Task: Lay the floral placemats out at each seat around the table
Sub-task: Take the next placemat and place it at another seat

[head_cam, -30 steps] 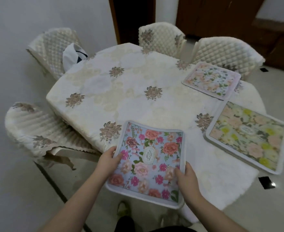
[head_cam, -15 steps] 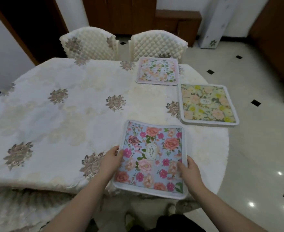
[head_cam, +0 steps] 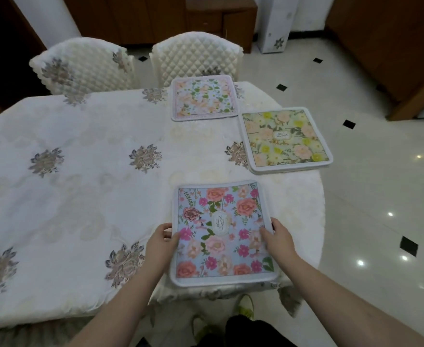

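Note:
A blue floral placemat [head_cam: 221,231] lies at the near edge of the table [head_cam: 80,196], which wears a white embroidered cloth. My left hand [head_cam: 162,242] grips the mat's left edge, thumb on top. On the opposite side, my right hand [head_cam: 279,240] holds the right edge the same way. A yellow-green floral placemat [head_cam: 284,139] lies flat at the table's right edge. Beyond it, a pink-bordered floral placemat [head_cam: 203,97] sits at the far edge in front of a chair.
Two quilted white chairs [head_cam: 196,56] [head_cam: 80,66] stand at the far side. Brown cabinets [head_cam: 206,18] line the back wall. Glossy tiled floor [head_cam: 381,196] with black insets spreads to the right. My feet show below the table edge.
The view swung right around the table. The blue placemat came down from a raised tilt to the tabletop near the edge, both hands still holding its sides.

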`<state>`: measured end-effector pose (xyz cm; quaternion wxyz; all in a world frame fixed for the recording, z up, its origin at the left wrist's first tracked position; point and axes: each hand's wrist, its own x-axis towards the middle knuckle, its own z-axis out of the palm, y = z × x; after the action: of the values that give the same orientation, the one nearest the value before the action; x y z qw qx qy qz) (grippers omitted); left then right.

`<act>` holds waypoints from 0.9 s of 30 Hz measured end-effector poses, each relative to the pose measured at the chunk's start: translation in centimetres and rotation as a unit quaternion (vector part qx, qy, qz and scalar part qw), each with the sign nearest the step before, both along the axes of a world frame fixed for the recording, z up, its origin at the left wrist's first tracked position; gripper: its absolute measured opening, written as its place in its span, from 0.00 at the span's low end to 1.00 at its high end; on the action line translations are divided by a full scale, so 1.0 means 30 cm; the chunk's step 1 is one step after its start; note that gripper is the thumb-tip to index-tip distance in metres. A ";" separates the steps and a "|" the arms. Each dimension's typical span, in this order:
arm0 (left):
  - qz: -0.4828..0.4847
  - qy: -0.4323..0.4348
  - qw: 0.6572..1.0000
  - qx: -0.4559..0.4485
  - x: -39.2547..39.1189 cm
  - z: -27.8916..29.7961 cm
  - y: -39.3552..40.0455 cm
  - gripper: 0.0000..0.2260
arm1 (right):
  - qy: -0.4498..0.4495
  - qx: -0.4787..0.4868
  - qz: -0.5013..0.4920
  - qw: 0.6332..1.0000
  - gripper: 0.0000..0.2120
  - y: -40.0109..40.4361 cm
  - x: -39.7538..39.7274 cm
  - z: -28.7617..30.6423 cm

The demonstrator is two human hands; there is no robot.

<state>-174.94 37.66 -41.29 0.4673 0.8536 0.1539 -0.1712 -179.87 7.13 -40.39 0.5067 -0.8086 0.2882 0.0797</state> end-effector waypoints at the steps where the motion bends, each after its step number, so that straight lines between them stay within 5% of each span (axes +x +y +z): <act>1: -0.001 -0.007 1.000 0.015 -0.003 -0.007 0.004 0.15 | 0.007 -0.015 0.009 1.000 0.13 -0.001 0.006 -0.011; 8: -0.022 -0.024 0.996 0.081 -0.010 -0.042 0.006 0.13 | 0.030 -0.130 0.067 0.989 0.10 -0.011 0.048 -0.045; 12: -0.023 -0.057 0.993 0.099 -0.008 -0.056 0.003 0.10 | 0.045 -0.203 0.084 0.975 0.16 -0.033 0.027 -0.069; 16: -0.012 -0.091 0.983 0.160 -0.015 -0.070 -0.009 0.19 | 0.010 -0.264 0.065 0.962 0.22 -0.018 0.028 -0.066; 22: -0.161 -0.223 0.938 0.211 0.051 -0.076 -0.173 0.21 | -0.127 -0.260 0.220 0.931 0.20 0.115 0.137 -0.051; 27: -0.267 -0.201 0.906 0.259 0.189 -0.120 -0.300 0.24 | -0.118 -0.261 0.313 0.906 0.25 0.223 0.286 -0.093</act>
<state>-169.26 28.68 -44.90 0.1872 0.9701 -0.1382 -0.0684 -171.29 13.81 -43.18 0.2573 -0.9640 -0.0313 0.0602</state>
